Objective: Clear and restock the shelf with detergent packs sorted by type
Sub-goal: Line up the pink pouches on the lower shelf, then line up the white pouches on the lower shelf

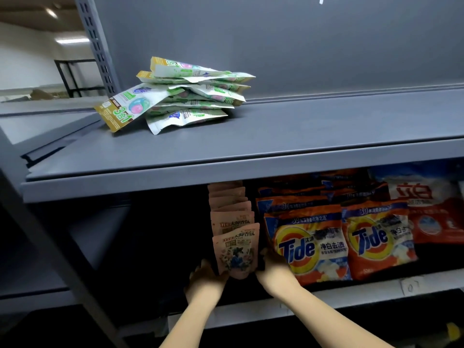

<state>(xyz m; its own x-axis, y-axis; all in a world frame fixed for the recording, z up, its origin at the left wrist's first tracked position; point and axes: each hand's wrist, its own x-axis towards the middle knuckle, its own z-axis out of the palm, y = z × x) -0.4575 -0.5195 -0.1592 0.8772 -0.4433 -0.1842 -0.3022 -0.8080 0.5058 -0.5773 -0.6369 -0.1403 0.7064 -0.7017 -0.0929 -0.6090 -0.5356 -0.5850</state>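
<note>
Left hand [204, 275] and right hand [272, 268] grip the frontmost upright pink floral plastic pouch [236, 252] from either side, long axis vertical, printed face forward, on the lower grey metal shelf [351, 295].

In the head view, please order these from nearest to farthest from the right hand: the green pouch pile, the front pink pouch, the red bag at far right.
From the right hand:
1. Front pink pouch, just to its left, lower shelf.
2. Red bag, far right, same shelf.
3. Green pouch pile, upper shelf, lying flat.
</note>
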